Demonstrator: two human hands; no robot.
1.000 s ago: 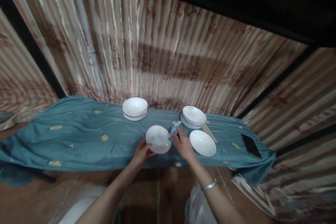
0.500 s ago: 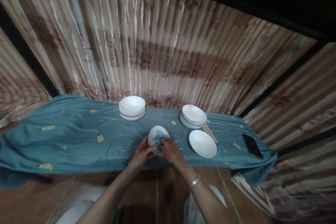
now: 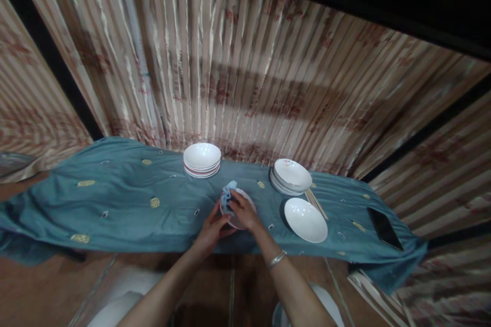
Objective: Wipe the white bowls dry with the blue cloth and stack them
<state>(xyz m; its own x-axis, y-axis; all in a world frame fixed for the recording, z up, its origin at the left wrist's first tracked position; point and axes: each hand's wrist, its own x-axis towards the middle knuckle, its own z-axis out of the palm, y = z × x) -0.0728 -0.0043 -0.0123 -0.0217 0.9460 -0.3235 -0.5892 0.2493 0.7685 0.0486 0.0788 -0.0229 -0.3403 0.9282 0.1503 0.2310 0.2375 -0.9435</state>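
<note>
A white bowl with a pinkish-red rim is tilted in front of me, close to the table's front edge. My left hand grips its left side, thumb toward the rim. Bunched in my right hand is a light blue cloth, pressed against the bowl's upper left rim. Part of the bowl's inside is hidden behind my right hand. A larger white bowl rests on the tablecloth to the right of my hands.
A stack of white bowls stands at the back, left of centre. Another bowl stack is at the back right, with wooden chopsticks beside it. A black phone lies on the blue-green tablecloth. Behind hangs a pleated curtain.
My right hand has moved the cloth from the middle of the bowl up to its far left rim. The view has shifted slightly to the left.
</note>
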